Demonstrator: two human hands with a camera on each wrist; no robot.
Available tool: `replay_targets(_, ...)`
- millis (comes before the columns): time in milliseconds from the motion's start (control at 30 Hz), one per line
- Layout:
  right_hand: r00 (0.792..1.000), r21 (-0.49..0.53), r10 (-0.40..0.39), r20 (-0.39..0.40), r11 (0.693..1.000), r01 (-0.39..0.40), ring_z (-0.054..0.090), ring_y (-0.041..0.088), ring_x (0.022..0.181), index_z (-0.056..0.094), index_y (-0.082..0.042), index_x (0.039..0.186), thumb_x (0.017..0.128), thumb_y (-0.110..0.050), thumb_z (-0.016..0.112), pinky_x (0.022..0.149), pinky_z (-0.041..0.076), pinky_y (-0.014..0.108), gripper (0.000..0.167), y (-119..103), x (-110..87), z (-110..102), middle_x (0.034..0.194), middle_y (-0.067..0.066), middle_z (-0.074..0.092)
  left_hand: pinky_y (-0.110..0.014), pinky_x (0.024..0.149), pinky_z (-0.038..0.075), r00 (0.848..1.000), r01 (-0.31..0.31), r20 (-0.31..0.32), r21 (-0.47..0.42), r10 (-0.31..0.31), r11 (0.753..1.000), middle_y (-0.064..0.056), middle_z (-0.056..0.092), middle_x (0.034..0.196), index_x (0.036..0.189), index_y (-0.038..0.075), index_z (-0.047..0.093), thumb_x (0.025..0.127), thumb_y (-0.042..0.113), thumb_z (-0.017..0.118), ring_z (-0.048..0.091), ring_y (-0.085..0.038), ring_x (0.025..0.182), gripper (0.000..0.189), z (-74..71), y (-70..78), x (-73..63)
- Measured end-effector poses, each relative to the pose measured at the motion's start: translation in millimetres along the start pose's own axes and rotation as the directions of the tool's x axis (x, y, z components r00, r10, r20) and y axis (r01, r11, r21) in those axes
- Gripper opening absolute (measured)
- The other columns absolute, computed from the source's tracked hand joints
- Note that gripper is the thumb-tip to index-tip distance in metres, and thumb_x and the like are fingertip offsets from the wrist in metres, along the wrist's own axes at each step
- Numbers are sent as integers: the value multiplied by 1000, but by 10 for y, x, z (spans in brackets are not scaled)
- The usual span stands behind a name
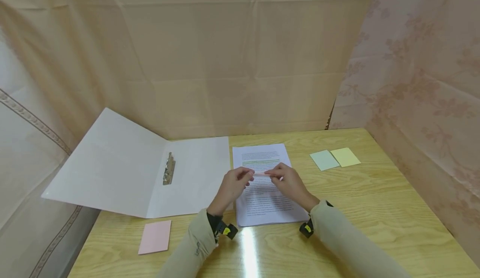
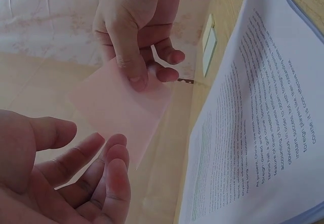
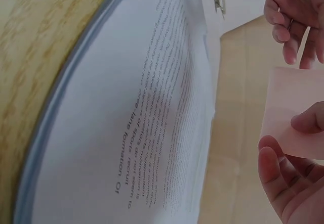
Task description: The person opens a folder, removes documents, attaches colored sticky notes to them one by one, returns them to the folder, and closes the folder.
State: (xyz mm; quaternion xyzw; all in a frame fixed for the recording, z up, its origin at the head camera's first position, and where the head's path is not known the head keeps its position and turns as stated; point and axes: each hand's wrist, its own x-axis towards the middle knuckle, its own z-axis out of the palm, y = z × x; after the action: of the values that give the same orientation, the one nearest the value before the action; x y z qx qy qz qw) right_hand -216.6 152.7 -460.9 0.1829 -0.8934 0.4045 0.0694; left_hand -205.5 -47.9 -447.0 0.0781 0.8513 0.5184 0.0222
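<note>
Curtain (image 2: 40,92) behind note (image 2: 120,108), wrist views only

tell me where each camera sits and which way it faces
Head: on the head, facing forward and down over the table; left hand, right hand and sleeves show.
Left wrist: worn there, facing the pink note and printed pages; both hands show.
Right wrist: worn there, facing printed pages and pink note; both hands show.
Both wrist views share that note.

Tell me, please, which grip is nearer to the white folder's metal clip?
Left. The left grip is to the right of the metal clip; the right grip is farther right, above the printed pages.
</note>
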Motion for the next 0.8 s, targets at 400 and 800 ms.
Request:
replay_targets(400,998,5,-51,35,999,51,50,10,72,75,-4,105,85,1,63,60,41,20,24,1,-21,73,88,6,63,-25,66,49,999,42,0,25,-42,999,-13,73,96,105,4,72,96,25,59,63,-17,77,26,-10,-59,-13)
replay_targets(800,976,-10,-48,211,999,51,55,14,87,72,-5,112,85,-25,74,69,45,22,33,43,-37,142,109,7,63,-29,70,47,996,94,-11,127,-93,988,-7,70,96,101,7,73,89,16,67,61,-17,85,16,-27,-219,-10)
